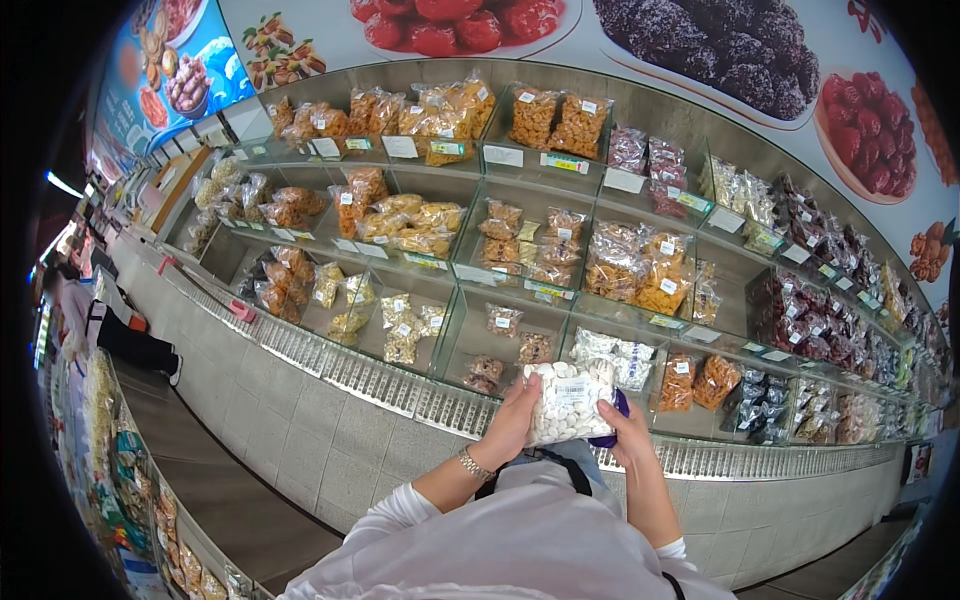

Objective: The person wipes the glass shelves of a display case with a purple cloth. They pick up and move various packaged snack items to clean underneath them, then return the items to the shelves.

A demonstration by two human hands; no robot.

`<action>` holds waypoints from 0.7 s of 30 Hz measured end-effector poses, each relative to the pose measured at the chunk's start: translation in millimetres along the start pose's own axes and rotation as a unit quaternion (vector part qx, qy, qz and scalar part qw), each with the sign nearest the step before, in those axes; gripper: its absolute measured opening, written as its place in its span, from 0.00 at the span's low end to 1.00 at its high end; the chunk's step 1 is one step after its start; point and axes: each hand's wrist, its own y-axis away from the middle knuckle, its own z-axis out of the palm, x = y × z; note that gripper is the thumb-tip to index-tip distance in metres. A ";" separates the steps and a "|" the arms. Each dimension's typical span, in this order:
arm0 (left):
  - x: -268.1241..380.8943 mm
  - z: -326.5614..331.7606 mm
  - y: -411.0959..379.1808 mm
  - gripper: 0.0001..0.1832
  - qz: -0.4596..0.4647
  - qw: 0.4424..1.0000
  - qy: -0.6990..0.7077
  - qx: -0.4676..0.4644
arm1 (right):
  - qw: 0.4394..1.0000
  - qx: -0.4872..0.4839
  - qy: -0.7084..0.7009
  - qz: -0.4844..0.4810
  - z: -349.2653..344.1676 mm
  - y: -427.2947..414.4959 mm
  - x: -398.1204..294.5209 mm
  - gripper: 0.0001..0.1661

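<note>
Between my two hands I hold a clear plastic bag of white flat pieces [571, 405], with a barcode label facing up and purple at its right edge. My left hand [513, 418] grips its left side, thumb on top; a metal-banded watch sits on that wrist. At the right edge, my right hand [628, 430] has its thumb on the bag's face. The bag is in front of the lowest shelf compartments. Just beyond it lie white-and-blue packets [621, 358] in one compartment and small bags of brown pieces [504, 319] in the one to the left.
Tiered glass-walled shelves [517, 289] hold many bagged snacks and dried fruits, with price tags along the edges. A perforated metal strip [360, 371] runs along the base. A pink object [241, 310] rests on it. A person [112, 330] stands at far left beside another display.
</note>
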 end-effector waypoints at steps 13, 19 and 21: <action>-19.5 11.5 -13.1 0.33 -0.161 0.970 0.178 -0.039 | 0.687 0.013 0.639 -0.346 54.6 30.9 0.7 0.21; -23.8 4.3 -20.6 0.31 -0.110 0.991 0.074 -0.034 | 0.595 0.090 0.717 -0.352 48.3 3.4 -5.4 0.34; -18.8 5.8 -26.8 0.31 -0.057 0.997 0.036 -0.043 | 0.624 0.161 0.689 -0.332 39.6 -14.9 -8.1 0.27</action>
